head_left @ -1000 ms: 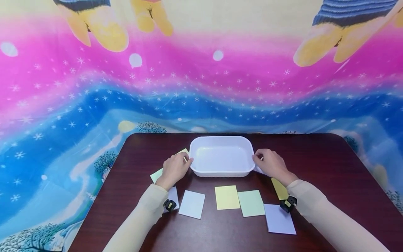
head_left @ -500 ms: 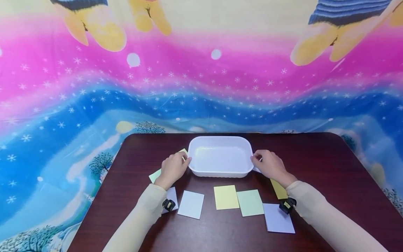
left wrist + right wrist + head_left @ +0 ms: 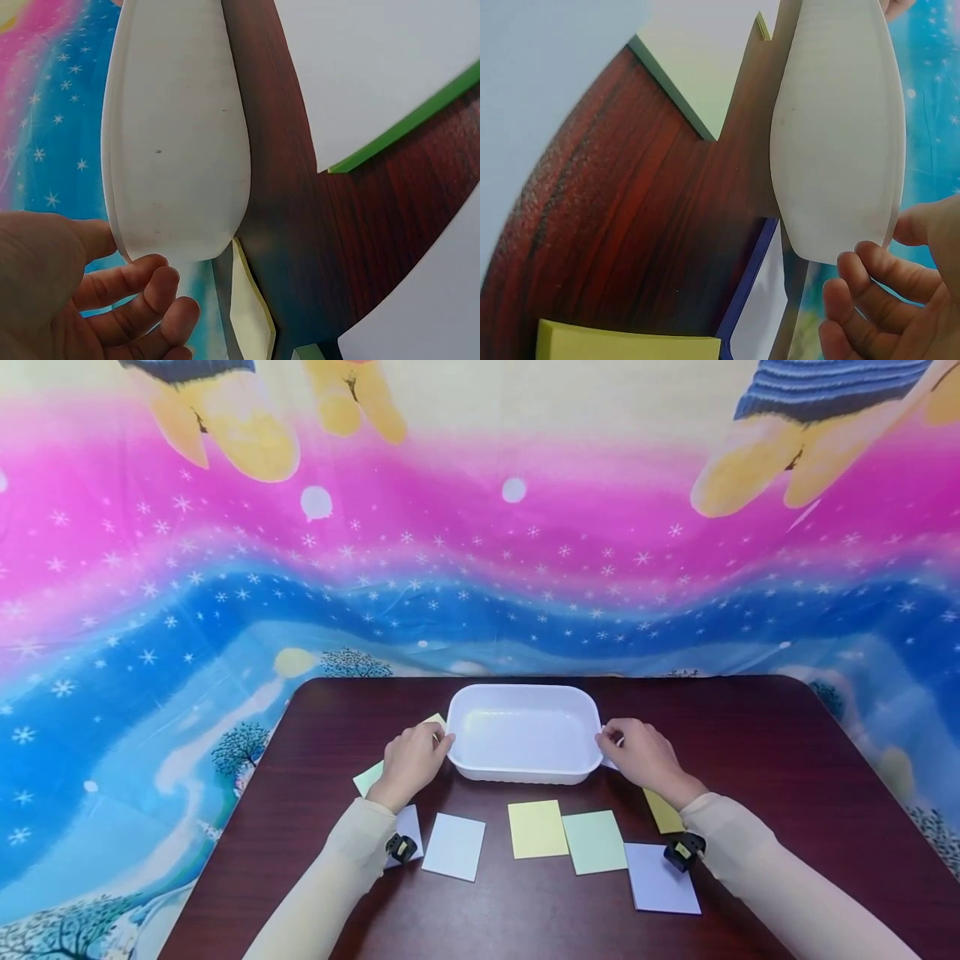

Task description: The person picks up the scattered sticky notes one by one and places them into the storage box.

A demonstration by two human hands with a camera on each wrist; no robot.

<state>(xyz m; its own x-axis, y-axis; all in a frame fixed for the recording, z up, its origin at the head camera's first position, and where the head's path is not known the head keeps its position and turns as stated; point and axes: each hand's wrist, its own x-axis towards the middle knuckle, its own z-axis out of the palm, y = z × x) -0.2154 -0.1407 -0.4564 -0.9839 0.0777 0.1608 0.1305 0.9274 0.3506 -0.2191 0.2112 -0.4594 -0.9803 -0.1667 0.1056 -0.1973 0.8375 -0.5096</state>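
A white rectangular plastic basin [image 3: 525,773] stands near the far edge of the table, with nothing visible inside. At its left end my left hand [image 3: 412,760] pinches the rim between thumb and fingers. The rim's right end is pinched the same way by my right hand [image 3: 647,756]. In the left wrist view the basin's wall [image 3: 176,135] shows close up, the left hand [image 3: 112,292] holding its lower corner with the other fingers loosely bent. The right wrist view gives the matching grip of the right hand [image 3: 896,289] on the basin [image 3: 836,150].
Several flat square pads lie around the basin: white [image 3: 453,847], yellow [image 3: 538,829], pale green [image 3: 595,842] and lavender [image 3: 663,878]. Others lie partly hidden under the wrists, like the darker yellow pad [image 3: 663,811]. A dark red-brown table [image 3: 517,918] meets a printed cloth [image 3: 480,560] behind.
The whole view shifts slightly, carrying table and pads a little leftward. Both hands keep their hold on the basin's rim, and the basin shows no clear movement against the table.
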